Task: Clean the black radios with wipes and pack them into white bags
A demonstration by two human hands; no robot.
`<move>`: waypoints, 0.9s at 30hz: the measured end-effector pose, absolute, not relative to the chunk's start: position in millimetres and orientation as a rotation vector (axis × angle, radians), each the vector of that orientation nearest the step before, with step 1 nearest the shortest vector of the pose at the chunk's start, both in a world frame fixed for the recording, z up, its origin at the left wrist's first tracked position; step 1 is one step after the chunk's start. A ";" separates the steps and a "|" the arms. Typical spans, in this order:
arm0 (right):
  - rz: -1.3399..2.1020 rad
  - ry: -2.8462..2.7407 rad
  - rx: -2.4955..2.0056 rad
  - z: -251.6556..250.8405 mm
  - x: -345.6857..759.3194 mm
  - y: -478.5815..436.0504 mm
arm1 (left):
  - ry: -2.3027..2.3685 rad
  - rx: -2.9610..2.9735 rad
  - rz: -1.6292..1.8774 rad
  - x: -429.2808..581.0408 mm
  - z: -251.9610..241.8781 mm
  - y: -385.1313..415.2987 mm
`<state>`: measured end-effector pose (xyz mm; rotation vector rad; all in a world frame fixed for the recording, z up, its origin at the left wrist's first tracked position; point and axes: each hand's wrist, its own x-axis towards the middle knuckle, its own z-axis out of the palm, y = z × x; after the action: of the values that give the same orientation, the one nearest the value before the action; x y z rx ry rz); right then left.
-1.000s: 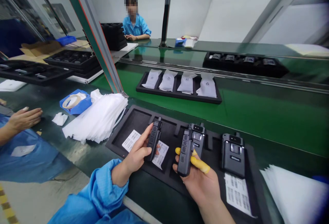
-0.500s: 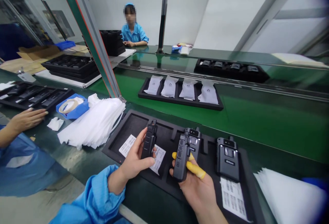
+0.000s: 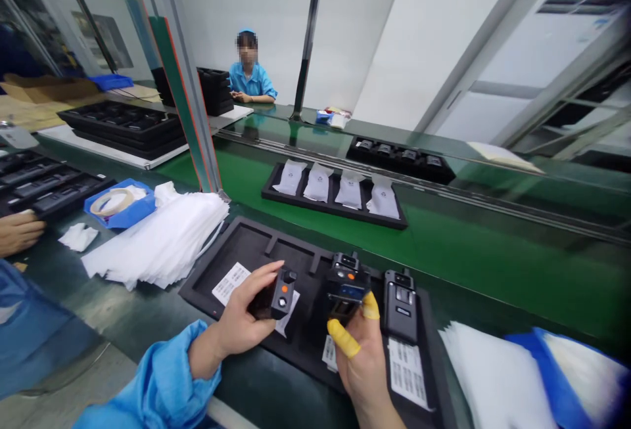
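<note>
My left hand (image 3: 241, 317) is closed around a black two-way radio (image 3: 282, 297), its end with an orange button turned towards me. My right hand (image 3: 362, 357), with yellow finger cots on thumb and finger, grips a second black radio (image 3: 345, 294), tipped so its end with an orange button shows. Both are held above a black foam tray (image 3: 251, 240). Partly hidden behind the right-hand radio is what looks like another one in the tray. A further radio (image 3: 401, 307) lies in the right compartment, above a white label sheet (image 3: 408, 373). Another label sheet (image 3: 231, 283) lies at the left.
White bags or sheets (image 3: 162, 245) and a blue box (image 3: 121, 219) with a tape roll stand left. More white sheets (image 3: 493, 376) lie right. A tray (image 3: 335, 209) of white-wrapped items sits on the green belt. A co-worker's hand (image 3: 20, 232) is far left; a person (image 3: 251, 81) sits opposite. A post (image 3: 185, 94) rises behind the bags.
Both radios have been turned from showing their long sides to showing their ends. The view has shifted right and up. The co-worker's hand at left has moved towards the view's edge.
</note>
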<state>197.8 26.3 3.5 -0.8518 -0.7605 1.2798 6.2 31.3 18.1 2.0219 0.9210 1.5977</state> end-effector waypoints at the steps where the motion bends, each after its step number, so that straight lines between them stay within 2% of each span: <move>1: 1.241 -0.790 -0.849 2.4 197.5 25.8 | 0.920 2.042 1.594 6.4 19.1 30.0; 5: 1.239 -0.856 -0.858 11.9 196.2 26.7 | 1.054 1.724 1.582 5.8 28.9 22.4; 8: 1.373 -0.799 -0.961 29.6 193.9 36.2 | 1.173 1.234 1.428 -3.7 48.0 28.7; 10: 1.450 -0.761 -1.044 38.0 188.9 48.5 | 1.261 1.120 1.315 -15.4 61.7 44.5; 18: 1.437 -0.845 -1.182 23.9 127.3 110.5 | 1.430 1.297 1.136 -49.3 74.5 128.9; 27: 1.250 -1.130 -1.443 25.0 111.5 115.2 | 1.784 1.605 0.953 -63.8 50.9 152.3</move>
<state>111.5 115.2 25.0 -1.4427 -1.1300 1.2503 -63.8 152.3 50.9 1.6053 1.7835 0.9531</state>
